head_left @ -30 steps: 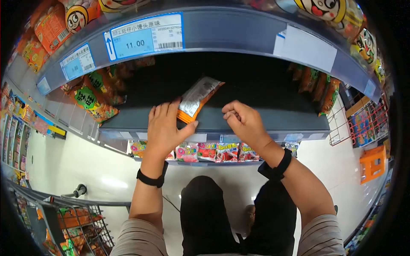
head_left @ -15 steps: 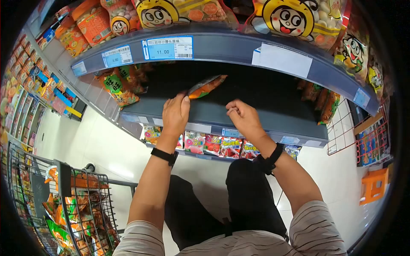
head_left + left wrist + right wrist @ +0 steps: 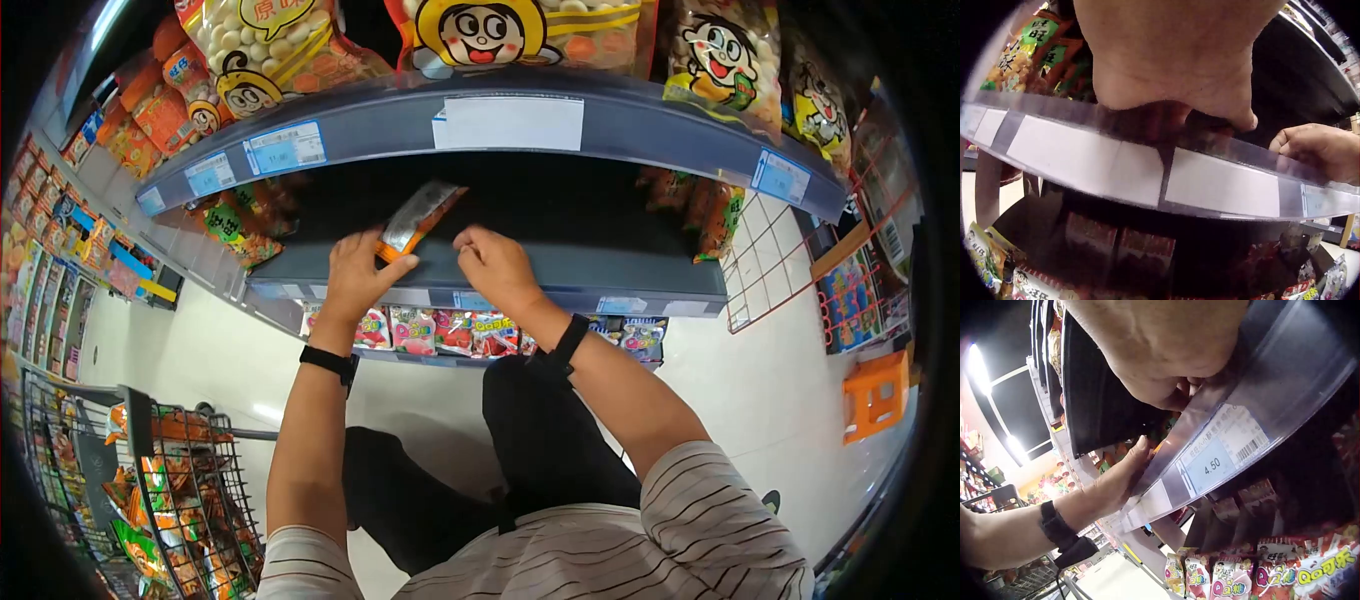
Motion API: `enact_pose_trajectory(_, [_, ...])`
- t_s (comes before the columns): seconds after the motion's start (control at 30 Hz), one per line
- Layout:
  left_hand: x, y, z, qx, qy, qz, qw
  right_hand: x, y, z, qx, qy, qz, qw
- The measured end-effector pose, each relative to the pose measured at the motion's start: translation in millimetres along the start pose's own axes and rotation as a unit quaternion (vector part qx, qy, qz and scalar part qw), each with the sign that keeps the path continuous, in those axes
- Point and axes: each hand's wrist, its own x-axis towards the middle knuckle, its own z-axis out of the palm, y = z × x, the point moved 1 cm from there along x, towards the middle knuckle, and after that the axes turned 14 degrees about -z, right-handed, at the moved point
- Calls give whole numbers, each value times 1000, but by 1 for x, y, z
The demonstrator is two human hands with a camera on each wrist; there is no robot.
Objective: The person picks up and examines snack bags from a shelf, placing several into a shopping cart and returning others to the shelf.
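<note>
A silver-and-orange snack packet (image 3: 418,218) lies at an angle on the dark shelf in the head view, its silver back facing up. My left hand (image 3: 352,280) touches its near end, with relaxed fingers at the left side and the thumb spread below. To the right of the packet, my right hand (image 3: 502,272) is above the shelf's front part with its fingers curled and nothing visible in them. In the left wrist view my left hand (image 3: 1172,53) hides the packet. The right wrist view shows the curled fingers of my right hand (image 3: 1160,350) behind the clear shelf edge.
Similar packets stand at the shelf's left (image 3: 235,228) and right (image 3: 720,215) ends. Large snack bags (image 3: 500,38) fill the shelf above, whose front edge overhangs. Colourful bags (image 3: 495,335) hang or stand below. A loaded cart (image 3: 180,490) is at lower left, an orange stool (image 3: 875,397) at right.
The packet has tipped up on its side, then back to show its silver face. Both hands and the packet now appear farther left in the head view, which has also shifted. My right fingers remain curled.
</note>
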Motion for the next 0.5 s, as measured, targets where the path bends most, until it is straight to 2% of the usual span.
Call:
enact_pose_trajectory(0.2, [-1,16,6,71,24,-5,997,-1,2,-2,15,-22,8,1000])
enact_pose_trajectory(0.27, [3,19,10,110,23,-16,993,-4,10,0,78,-15,19,997])
enact_pose_trajectory(0.3, [4,21,8,126,43,9,991,-5,11,-2,122,-11,29,992])
enact_pose_trajectory(0.5, [-2,45,-18,5,107,-107,989,-15,-1,-38,234,40,32,971])
